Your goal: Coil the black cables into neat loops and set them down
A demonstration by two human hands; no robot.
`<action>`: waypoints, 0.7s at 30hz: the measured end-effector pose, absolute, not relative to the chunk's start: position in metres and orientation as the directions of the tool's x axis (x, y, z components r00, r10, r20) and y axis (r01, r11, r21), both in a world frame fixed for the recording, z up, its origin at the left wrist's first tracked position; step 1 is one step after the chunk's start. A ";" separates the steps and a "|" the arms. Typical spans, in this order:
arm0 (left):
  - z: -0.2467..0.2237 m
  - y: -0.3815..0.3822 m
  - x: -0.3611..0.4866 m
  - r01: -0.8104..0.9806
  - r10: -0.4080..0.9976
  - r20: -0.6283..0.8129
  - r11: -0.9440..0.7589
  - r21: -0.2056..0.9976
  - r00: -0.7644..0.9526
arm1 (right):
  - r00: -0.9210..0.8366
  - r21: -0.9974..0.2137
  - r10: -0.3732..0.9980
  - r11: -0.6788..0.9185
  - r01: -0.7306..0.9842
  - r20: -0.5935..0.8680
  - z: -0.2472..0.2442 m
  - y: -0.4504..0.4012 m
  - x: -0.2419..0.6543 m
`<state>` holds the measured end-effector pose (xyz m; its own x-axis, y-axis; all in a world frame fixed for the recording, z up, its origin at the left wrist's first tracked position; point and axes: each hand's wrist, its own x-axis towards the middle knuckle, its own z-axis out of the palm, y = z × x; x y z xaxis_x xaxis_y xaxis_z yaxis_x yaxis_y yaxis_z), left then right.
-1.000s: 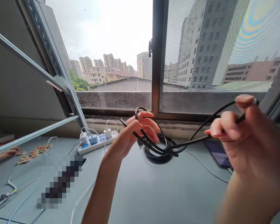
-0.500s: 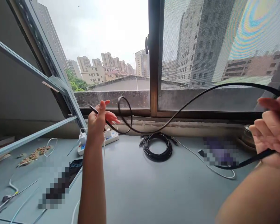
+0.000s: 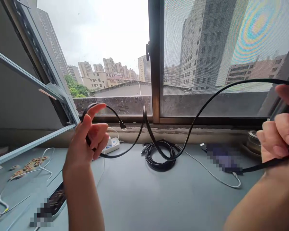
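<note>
A black cable (image 3: 191, 128) hangs in the air between my two hands, with a twisted loop in its middle. My left hand (image 3: 88, 136) is closed on it at the left; the cable curves over the raised index finger, and its free end with a dark connector (image 3: 122, 125) dangles to the right of the fingers. At the right edge my right hand (image 3: 280, 134) has its fingers curled round the same cable, index finger lifted. One stretch arcs above that hand; another runs out below it to the left. Part of this hand lies outside the picture.
A coiled black cable (image 3: 160, 165) lies on the grey table (image 3: 159, 199) below the loop. Behind the left hand is a white power strip (image 3: 113, 146). A phone (image 3: 56, 200), several brownish pieces (image 3: 29, 165), a blurred purple object (image 3: 223, 157) and a metal frame (image 3: 48, 86) stand around.
My left hand has moved left and slightly down. The cable now bends over its index finger with the connector end hanging free, and the loop between the hands has shifted right and grown.
</note>
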<state>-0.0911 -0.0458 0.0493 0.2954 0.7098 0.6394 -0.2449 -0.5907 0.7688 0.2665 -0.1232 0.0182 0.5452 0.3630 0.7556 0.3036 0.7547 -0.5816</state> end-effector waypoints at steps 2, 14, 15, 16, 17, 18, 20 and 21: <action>0.053 -0.053 -0.080 -0.261 0.695 0.695 -0.646 0.717 0.187 | 0.595 -0.602 0.425 0.788 0.127 0.682 0.025 -0.131 0.246; 0.046 -0.052 -0.038 0.060 0.604 0.430 -0.622 0.780 0.670 | 0.144 -0.713 0.710 0.630 0.309 0.689 0.029 -0.109 0.175; 0.044 -0.052 -0.035 0.018 0.599 0.470 -0.629 0.777 0.649 | 0.102 -0.712 0.727 0.618 0.334 0.679 0.030 -0.112 0.173; 0.042 -0.053 -0.034 -0.016 0.596 0.504 -0.636 0.771 0.625 | 0.076 -0.701 0.731 0.613 0.364 0.678 0.031 -0.115 0.172; 0.040 -0.054 -0.032 -0.043 0.589 0.531 -0.643 0.764 0.609 | 0.064 -0.683 0.724 0.612 0.397 0.686 0.030 -0.116 0.171; 0.037 -0.056 -0.029 -0.063 0.578 0.547 -0.650 0.757 0.605 | 0.056 -0.667 0.718 0.610 0.428 0.693 0.029 -0.117 0.171; 0.033 -0.059 -0.024 -0.081 0.554 0.568 -0.669 0.739 0.608 | 0.026 -0.659 0.728 0.604 0.448 0.685 0.025 -0.115 0.171; 0.031 -0.060 -0.021 -0.081 0.543 0.579 -0.683 0.726 0.608 | 0.005 -0.672 0.744 0.601 0.433 0.669 0.023 -0.113 0.171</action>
